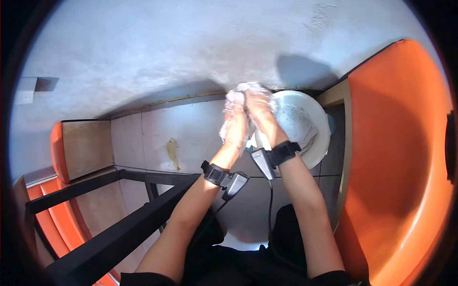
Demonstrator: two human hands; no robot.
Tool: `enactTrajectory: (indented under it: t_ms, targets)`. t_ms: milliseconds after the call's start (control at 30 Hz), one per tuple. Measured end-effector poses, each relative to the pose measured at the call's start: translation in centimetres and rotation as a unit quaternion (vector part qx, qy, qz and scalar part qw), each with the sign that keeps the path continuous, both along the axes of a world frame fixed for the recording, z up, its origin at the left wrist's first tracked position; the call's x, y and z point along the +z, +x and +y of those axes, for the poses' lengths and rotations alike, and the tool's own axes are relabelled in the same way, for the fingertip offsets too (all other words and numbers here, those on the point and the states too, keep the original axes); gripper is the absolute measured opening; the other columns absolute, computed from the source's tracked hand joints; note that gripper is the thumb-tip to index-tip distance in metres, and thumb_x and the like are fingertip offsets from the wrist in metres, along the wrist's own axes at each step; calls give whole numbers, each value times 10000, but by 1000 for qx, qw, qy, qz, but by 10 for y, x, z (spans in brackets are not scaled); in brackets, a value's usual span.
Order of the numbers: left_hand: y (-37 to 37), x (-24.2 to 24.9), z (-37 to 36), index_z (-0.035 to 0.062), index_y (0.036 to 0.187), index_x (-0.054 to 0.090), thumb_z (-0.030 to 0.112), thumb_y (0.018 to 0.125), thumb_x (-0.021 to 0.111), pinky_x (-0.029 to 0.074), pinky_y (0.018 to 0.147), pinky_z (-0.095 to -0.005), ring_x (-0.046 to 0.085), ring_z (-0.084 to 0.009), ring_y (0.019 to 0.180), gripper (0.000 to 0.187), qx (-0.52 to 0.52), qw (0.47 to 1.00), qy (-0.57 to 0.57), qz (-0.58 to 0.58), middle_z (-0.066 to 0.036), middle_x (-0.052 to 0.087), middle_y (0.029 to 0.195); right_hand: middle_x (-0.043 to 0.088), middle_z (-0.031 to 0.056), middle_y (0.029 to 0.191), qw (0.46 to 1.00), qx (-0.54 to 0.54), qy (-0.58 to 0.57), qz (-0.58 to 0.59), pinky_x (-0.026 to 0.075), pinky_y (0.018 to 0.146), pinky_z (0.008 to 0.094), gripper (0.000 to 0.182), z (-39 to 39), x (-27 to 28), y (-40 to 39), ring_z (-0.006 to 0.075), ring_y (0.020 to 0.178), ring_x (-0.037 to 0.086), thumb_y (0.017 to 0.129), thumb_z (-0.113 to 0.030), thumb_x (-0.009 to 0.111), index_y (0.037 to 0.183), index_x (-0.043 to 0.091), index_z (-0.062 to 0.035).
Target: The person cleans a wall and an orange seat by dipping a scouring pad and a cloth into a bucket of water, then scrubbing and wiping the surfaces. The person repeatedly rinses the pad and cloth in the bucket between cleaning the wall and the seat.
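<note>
My left hand (235, 125) and my right hand (261, 108) are held close together, just left of a white basin (324, 136). White, wet-looking stuff clings around the fingers of both hands; whether it is suds or a cloth I cannot make out. The fingers look curled in, partly hidden and blurred. Inside the basin is foamy water (290, 119) with a greyish folded cloth (310, 142) at its right side. Each wrist wears a black strap with a grey, cabled device.
An orange padded seat (405, 143) stands close on the right. A black metal frame (119, 233) crosses the lower left, beside more orange seating (59, 152). Beyond the hands rises a pale wall (167, 47). A yellowish stain (172, 151) marks the tiled floor (200, 114).
</note>
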State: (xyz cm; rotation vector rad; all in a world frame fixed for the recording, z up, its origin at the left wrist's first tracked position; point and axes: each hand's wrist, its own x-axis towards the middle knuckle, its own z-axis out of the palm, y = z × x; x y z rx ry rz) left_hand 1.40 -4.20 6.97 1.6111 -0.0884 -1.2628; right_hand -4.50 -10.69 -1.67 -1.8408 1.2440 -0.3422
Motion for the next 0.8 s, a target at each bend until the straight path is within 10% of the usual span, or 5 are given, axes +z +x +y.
enactTrajectory:
  t_ms: [300,400,600,767,800]
  targets:
    - [16,-21,12,124,1429,383,-38,924,522,480,882,-263,556,-128,1071,548,-80,974,-181,-109,-37,570,1232,603,165,1239,930,18,247,-272,407,1001,357,325,27,33,-29,256,1130,553,936,-117,505,1213,586,34]
    - [3,-19,14,109,1361,450,-36,885,596,471,835,-229,548,-91,985,518,-125,968,-152,-153,-17,571,1191,601,128,1245,915,132,261,-277,372,1029,338,297,14,33,-81,233,1146,531,903,-153,596,1123,646,40]
    - [-6,48,1,85,1223,562,-7,835,681,462,924,-282,556,-121,1050,417,-140,877,-215,-407,-28,604,1157,572,104,1317,911,-63,224,-339,396,1011,295,474,38,90,-94,184,1193,516,926,-337,590,1317,585,-70]
    - [33,123,-16,75,1180,612,-116,791,665,465,975,-320,547,-209,1137,437,33,549,-517,-656,-86,519,1216,526,77,1386,901,-116,187,-373,390,1015,275,517,25,78,-103,148,1224,490,935,-335,600,1369,537,-61]
    - [38,135,-14,92,1152,656,-156,764,636,464,960,-329,546,-226,1116,461,65,475,-405,-778,-86,493,1231,567,56,1329,896,-135,179,-384,416,961,262,550,24,78,-105,125,1142,536,931,-344,605,1391,508,-60]
